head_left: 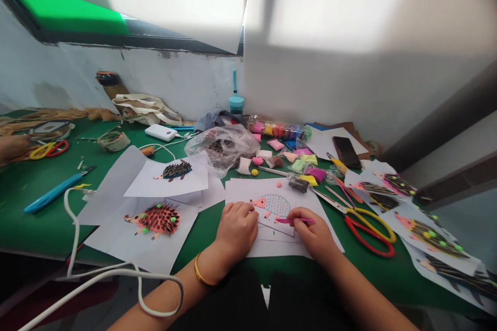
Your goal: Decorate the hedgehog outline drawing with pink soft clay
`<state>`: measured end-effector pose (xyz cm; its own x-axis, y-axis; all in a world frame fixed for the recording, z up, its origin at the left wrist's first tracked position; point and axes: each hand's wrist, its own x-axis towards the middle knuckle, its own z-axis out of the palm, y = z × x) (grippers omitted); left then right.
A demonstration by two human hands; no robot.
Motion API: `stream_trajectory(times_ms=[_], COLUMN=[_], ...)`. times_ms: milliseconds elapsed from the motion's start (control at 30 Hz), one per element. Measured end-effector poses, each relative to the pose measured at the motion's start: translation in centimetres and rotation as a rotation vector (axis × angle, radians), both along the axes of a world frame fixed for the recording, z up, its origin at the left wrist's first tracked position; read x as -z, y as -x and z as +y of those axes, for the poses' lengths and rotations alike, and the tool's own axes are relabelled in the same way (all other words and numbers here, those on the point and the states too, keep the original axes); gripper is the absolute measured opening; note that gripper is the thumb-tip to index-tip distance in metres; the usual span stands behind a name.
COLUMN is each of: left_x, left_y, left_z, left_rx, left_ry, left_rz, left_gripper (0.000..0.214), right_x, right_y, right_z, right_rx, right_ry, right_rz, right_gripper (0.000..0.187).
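White paper (240, 189) lies in front of me with a hedgehog picture (277, 205); its face and feet are pink clay, its body pale blue with small marks. Over the left edge of the picture rests my left hand (237, 225), fingers curled in; its fingertips are hidden, so I cannot make out what is in them. My right hand (310, 230) grips a pink clay modelling knife (285, 221), its blade pointing left at the hedgehog's feet. A small pink clay ball (278, 184) sits on the paper above the hedgehog.
Clay packets (298, 165) and a plastic bag (221, 147) lie behind the paper. Scissors (368, 227) rest at right, near several hedgehog pictures (430, 238). At left are another hedgehog picture (155, 220), a white cable (73, 238), a blue cutter (54, 192) and another person's hand (13, 149).
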<state>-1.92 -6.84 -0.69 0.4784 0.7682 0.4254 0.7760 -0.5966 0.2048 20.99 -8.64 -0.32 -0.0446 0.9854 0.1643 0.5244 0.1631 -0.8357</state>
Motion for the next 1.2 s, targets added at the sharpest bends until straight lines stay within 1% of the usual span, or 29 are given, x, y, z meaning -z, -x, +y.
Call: stream_trajectory(times_ms=[100,167,233,467,633,1000,1200], left_x=[0.0,0.1,0.3,0.8,0.9,0.9,1.0], left_y=[-0.6,-1.0,-1.4,-1.5,-1.6,-1.6,-1.5], left_z=[-0.7,-1.3,-1.7,-1.8,-1.8,-1.7,-1.8], left_rx=[0.086,0.142,0.161,0.166,0.169,0.161,0.160], left_ry=[-0.041,-0.018,0.007,0.018,0.005,0.011,0.023], left_rz=[0.045,0.075,0.095,0.123,0.116,0.117,0.109], left_gripper=[0.014,0.012,0.010,0.006,0.006,0.007,0.006], right_x=[0.2,0.3,0.4,0.5,0.5,0.9,1.0], right_y=[-1.1,-1.4,-1.3,0.3,0.7,0.7,-0.5], right_z=[-0.2,-0.1,0.0,-0.1,-0.2,-0.1,-0.3], right_rx=[-0.006,-0.022,-0.036,-0.115,-0.133,-0.123,-0.053], right_ry=[0.026,0.020,0.011,0.019,0.031,0.026,0.048], right_rz=[0.006,0.005,0.008,-0.026,-0.041,-0.013,0.029], right_gripper=[0.021,0.021,0.021,0.019,0.019,0.022,0.021])
